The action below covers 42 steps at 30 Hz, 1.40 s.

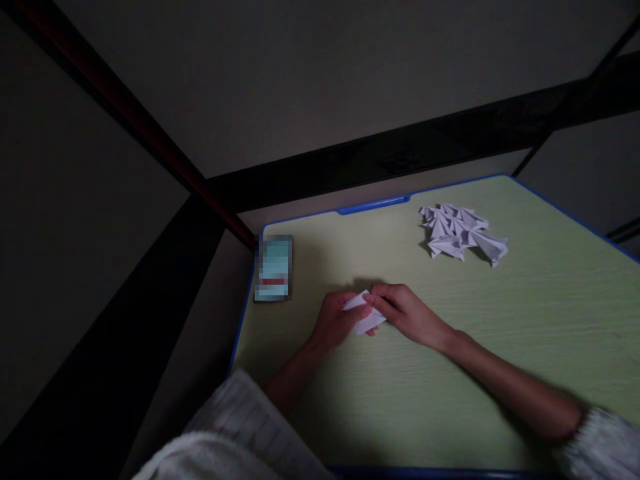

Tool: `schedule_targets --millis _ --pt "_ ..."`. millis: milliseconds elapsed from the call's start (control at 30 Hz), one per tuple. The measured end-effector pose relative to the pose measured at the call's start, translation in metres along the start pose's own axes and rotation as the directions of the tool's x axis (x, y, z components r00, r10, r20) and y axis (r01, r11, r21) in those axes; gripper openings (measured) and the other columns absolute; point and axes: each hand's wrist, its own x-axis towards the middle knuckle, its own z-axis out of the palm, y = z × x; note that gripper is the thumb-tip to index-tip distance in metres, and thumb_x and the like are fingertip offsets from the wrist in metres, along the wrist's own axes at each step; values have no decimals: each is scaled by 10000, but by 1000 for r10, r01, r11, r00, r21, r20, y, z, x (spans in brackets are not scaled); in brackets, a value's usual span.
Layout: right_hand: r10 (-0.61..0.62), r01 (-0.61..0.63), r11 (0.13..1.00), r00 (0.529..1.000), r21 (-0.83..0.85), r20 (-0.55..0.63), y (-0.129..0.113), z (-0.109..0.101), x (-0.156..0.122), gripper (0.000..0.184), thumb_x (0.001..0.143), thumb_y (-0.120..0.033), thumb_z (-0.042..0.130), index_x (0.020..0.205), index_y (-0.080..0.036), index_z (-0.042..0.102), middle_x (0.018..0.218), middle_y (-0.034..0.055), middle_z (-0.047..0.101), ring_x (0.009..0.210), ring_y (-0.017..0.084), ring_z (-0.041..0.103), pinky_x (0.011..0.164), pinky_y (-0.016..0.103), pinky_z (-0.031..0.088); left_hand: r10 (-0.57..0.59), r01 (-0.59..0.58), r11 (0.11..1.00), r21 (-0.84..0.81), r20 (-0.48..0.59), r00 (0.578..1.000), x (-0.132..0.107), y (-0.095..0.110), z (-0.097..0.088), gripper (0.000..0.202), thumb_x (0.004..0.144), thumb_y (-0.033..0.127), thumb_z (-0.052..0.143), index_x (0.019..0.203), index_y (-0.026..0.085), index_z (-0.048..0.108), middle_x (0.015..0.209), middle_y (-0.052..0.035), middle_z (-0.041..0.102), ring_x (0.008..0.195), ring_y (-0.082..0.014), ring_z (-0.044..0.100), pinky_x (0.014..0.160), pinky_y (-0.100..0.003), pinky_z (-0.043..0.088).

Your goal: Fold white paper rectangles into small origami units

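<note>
A small piece of folded white paper (364, 323) is between my two hands, above the middle of the table. My left hand (336, 321) grips its left side, the thumb lying across the paper and a fingertip showing below it. With thumb and fingers pinched, my right hand (400, 308) holds the upper right edge. Parts of the paper are covered by my fingers, so its full shape cannot be made out. Beyond my right hand lies a cluster of folded white paper pieces (453, 230), pointed and pleated, several of them overlapping.
The pale wood-grain table (550, 320) has a blue rim and a blue tray-like strip (375, 205) at its far edge. A phone with a lit, blurred screen (274, 268) lies near the left edge. Walls with dark bands stand behind and to the left.
</note>
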Motion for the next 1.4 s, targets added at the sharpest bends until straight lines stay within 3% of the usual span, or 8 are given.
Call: schedule_targets --millis 233,333,500,667,867,1067,1267,1400 --pt "32 -32 999 999 6 -20 4 2 -2 347 811 -361 391 534 -163 457 450 -24 485 418 81 410 419 200 321 14 -12 1000 -29 54 998 -1 0 0 249 603 343 579 582 96 602 482 -27 590 455 -124 523 444 -209 370" --pt "52 -48 987 998 156 -21 8 2 1 324 784 -374 419 538 -164 438 458 -47 421 419 70 365 401 193 286 16 -17 1000 -14 -66 998 1 -2 -1 231 590 327 594 544 100 589 443 8 533 441 -104 478 436 -200 333" --pt "112 -81 945 990 316 -81 7 7 3 236 596 -258 642 601 -166 425 537 -65 416 463 62 388 418 185 300 85 -119 984 -134 -233 969 4 -4 -2 169 592 271 605 583 105 578 497 33 506 484 -80 447 481 -192 334" --pt "118 -10 893 970 451 -213 3 4 5 171 627 -237 609 605 -161 457 520 -56 464 461 61 422 432 189 319 117 -199 956 -217 -340 933 3 0 1 136 542 211 641 571 128 537 505 51 509 470 -58 428 461 -167 325" --pt "152 61 856 920 513 -362 -3 -3 6 186 626 -249 625 748 -173 507 543 -49 524 451 67 458 406 184 344 24 -37 991 -129 -101 995 -1 3 5 108 544 208 616 521 117 564 454 25 521 432 -76 460 440 -192 371" --pt "168 96 824 900 559 -403 -4 -2 3 305 540 -193 696 738 -193 464 750 -17 599 570 82 560 535 213 457 30 -103 959 -262 -270 963 0 2 6 125 541 225 642 582 117 593 487 16 569 446 -71 493 424 -176 384" --pt "163 47 883 903 467 -398 -6 0 0 179 587 -185 666 683 -165 516 503 -43 563 444 80 535 431 186 435 -9 -28 974 -227 -159 987 -3 8 7 149 525 201 661 625 101 612 475 8 588 431 -74 513 439 -178 411" --pt "115 83 886 913 456 -390 -9 0 -2 208 596 -188 666 737 -174 515 581 -30 593 465 87 556 449 197 467 -18 -13 980 -199 -153 988 -4 10 8 196 528 230 665 657 91 616 479 -4 595 431 -96 537 441 -198 432"
